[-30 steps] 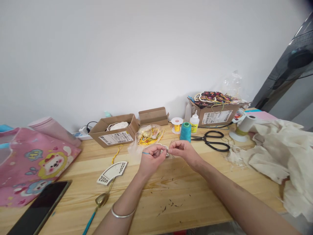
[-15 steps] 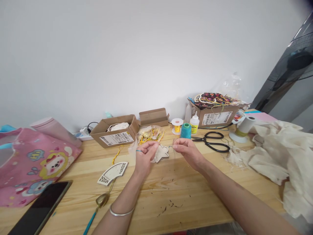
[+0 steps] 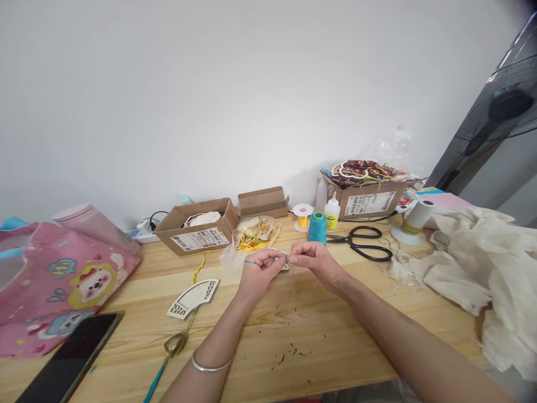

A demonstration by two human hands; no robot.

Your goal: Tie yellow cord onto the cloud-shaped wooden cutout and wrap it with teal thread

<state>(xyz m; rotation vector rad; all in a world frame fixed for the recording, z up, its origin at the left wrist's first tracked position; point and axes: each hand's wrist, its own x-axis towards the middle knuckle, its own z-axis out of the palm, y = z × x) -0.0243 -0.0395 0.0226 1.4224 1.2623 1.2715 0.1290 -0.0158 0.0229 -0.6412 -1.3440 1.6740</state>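
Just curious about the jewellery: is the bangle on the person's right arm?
No, the silver bangle circles the left wrist, while the right arm is bare.

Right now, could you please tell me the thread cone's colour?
The thread cone is teal; head view.

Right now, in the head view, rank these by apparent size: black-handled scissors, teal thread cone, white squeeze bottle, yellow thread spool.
Largest to smallest:
1. Black-handled scissors
2. Teal thread cone
3. White squeeze bottle and yellow thread spool: these look alike, so unranked.

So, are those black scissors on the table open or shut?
Shut: the scissors lie flat on the table, their blades closed together into one point.
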